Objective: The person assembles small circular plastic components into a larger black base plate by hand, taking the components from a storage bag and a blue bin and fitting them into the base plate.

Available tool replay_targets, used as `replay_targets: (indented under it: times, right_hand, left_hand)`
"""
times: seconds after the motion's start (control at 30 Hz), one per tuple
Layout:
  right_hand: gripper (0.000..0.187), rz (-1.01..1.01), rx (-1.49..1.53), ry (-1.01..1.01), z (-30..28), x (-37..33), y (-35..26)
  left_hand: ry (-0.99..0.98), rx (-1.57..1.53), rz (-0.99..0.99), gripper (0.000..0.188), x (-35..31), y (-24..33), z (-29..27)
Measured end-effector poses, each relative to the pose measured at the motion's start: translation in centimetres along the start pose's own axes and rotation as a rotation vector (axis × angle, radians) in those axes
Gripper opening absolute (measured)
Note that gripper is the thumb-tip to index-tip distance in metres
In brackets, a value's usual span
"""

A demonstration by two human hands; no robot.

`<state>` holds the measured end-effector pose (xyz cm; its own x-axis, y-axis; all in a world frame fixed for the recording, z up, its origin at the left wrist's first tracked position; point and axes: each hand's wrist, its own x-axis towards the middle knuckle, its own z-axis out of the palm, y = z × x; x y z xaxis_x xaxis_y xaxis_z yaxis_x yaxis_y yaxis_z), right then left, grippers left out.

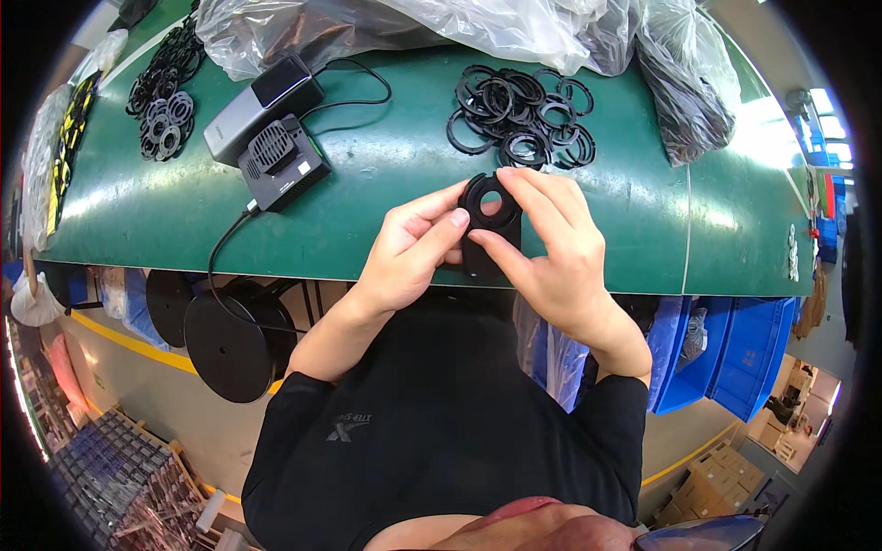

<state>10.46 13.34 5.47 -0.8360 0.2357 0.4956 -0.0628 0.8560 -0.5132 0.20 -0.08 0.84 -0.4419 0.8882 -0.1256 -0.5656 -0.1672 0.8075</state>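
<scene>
Near the front edge of the green table, both my hands close round a black ring-shaped part [471, 195] with a round hole. Fingers and thumb of my left hand [411, 246] grip its left side. My right hand [562, 246] pinches it from the right, fingertips on the upper rim and thumb lower down. Directly below the ring is a dark, flat-sided block [484, 263]; whether the two are joined I cannot tell. Just beyond my hands lies a loose heap of black rings [525, 103].
At the left a grey-and-black device [280, 163] with a cable sits on the green table [395, 138]. More black rings [167, 124] lie farther left. Clear plastic bags [514, 28] cover the back edge. Blue bins [735, 354] and black reels [225, 340] stand below the front edge.
</scene>
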Motion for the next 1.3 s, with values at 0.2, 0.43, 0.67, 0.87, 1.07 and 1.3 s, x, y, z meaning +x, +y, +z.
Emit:
replay_targets:
  times: [0.2,0.43,0.67,0.87,1.07,1.3]
  right_hand:
    - [0.047,-0.050,-0.039,0.031,0.6,-0.5,0.1]
    - [0.041,0.123,0.212,0.047,0.0,-0.2,0.7]
    - [0.015,0.361,0.577,-0.105,0.3,0.4,1.9]
    - [0.014,0.442,0.647,-0.111,0.1,0.2,2.0]
    - [0.016,0.563,0.661,-0.245,0.1,0.0,1.9]
    - [0.012,0.599,0.774,-0.240,0.4,0.2,2.1]
  left_hand:
    - [-0.001,0.128,0.112,0.036,-0.2,0.1,0.3]
    - [0.008,0.221,0.154,0.030,-0.3,0.1,0.6]
    - [0.072,0.373,0.321,0.028,-0.1,-1.2,0.9]
    - [0.166,0.282,0.255,0.021,-0.6,-1.0,1.0]
    - [0.281,0.666,0.425,0.015,-0.9,-1.2,1.2]
    - [0.256,0.633,0.449,0.015,-0.6,-1.1,1.3]
